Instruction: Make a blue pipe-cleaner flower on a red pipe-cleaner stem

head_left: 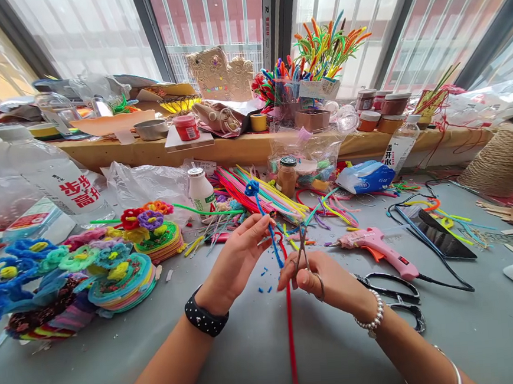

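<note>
Pinched in my left hand (pixel 243 246) is a blue pipe cleaner (pixel 275 244), its top end curled into a small blue knot above my fingertips and its tail hanging down. My right hand (pixel 311 273) has its fingers in the handles of small metal scissors (pixel 303 248), whose blades point up and away, just right of the blue stem. A red pipe cleaner (pixel 291 337) runs along the table below and between my hands. Small blue clippings (pixel 264 289) lie on the grey tabletop (pixel 260 345) under my left hand.
Pipe-cleaner flowers (pixel 84 259) stand at left. Ahead lie loose pipe cleaners (pixel 261 194), a white bottle (pixel 201 190) and a brown jar (pixel 286 176). At right are a pink glue gun (pixel 379 247) with its cord, large black-handled scissors (pixel 398 293), a phone (pixel 440 234) and a twine spool (pixel 498 158).
</note>
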Demonstrator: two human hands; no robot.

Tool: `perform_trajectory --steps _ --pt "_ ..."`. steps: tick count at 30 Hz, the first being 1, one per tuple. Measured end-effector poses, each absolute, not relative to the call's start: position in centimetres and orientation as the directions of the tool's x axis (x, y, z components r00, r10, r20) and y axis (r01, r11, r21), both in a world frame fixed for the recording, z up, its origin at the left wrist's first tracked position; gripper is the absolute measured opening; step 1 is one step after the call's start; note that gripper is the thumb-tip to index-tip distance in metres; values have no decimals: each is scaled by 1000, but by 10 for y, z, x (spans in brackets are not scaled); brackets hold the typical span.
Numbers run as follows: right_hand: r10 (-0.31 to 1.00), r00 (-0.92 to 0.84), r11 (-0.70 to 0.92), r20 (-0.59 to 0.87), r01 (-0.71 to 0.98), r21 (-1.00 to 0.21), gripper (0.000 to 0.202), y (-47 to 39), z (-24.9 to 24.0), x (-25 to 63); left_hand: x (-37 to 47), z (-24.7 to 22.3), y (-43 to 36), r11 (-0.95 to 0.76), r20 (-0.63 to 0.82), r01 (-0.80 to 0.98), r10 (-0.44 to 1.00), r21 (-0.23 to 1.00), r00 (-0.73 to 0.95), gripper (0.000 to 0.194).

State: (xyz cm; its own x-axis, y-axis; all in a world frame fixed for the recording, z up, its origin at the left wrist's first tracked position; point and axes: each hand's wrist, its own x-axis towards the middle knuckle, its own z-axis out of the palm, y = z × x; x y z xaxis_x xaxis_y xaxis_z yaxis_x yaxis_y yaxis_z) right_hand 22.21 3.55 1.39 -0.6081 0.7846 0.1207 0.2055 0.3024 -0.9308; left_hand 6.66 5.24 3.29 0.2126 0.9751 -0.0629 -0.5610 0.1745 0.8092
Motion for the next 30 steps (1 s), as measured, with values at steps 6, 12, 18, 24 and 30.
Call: perform_trajectory --steps 6,12,18,24,30 --pt "719 -694 131 -48 203 -970 66 36 14 223 66 36 52 142 -47 -526 981 839 189 6" --pt "877 -469 -88 -105 60 -994 31 35 16 222 70 35 50 90 -28 -369 985 925 168 7" --pt "879 -476 -55 -1 -99 -994 24 34 19 218 71 31 50 109 -46 -274 973 955 224 9" --pt "849 -528 -55 40 -164 -985 21 34 16 219 71 32 48 109 -48 -237 968 965 248 10" --pt "859 -509 -19 58 -145 -989 22 35 17 219 69 32 50 65 -16 -325 988 944 152 9"
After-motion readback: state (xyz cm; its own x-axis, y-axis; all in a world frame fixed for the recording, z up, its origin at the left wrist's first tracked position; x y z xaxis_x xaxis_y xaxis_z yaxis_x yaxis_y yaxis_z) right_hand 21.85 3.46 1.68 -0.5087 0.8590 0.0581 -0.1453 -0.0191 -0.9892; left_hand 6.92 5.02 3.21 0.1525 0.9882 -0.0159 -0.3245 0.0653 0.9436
